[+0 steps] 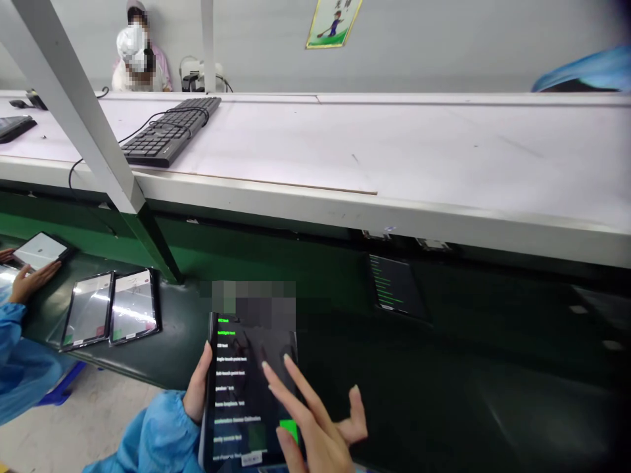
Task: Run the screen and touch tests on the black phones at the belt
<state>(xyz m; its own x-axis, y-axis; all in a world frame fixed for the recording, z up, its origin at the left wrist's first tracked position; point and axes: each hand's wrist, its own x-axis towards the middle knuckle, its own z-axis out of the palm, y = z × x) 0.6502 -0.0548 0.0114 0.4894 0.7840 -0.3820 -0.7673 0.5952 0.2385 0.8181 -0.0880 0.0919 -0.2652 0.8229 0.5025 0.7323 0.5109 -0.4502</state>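
Observation:
A black tablet (236, 387) is held upright in front of me, its dark screen showing a list of test names in white and green text. Its top is blurred out. My left hand (198, 383) grips the tablet's left edge, thumb along the side and the other fingers hidden behind it. Over the lower right of the screen is my right hand (315, 420), fingers spread and nothing in it. Whether its fingertips touch the glass I cannot tell. A green square (288, 430) shows on the screen beside that hand.
Another tablet (397, 286) with green lines lies on the dark green bench under the white shelf (345, 144). Two tablets (133, 305) lie at left, near a co-worker's hand (34, 282) on another. A keyboard (172, 131) wrapped in its cable rests on the shelf; a post (93, 112) rises at left.

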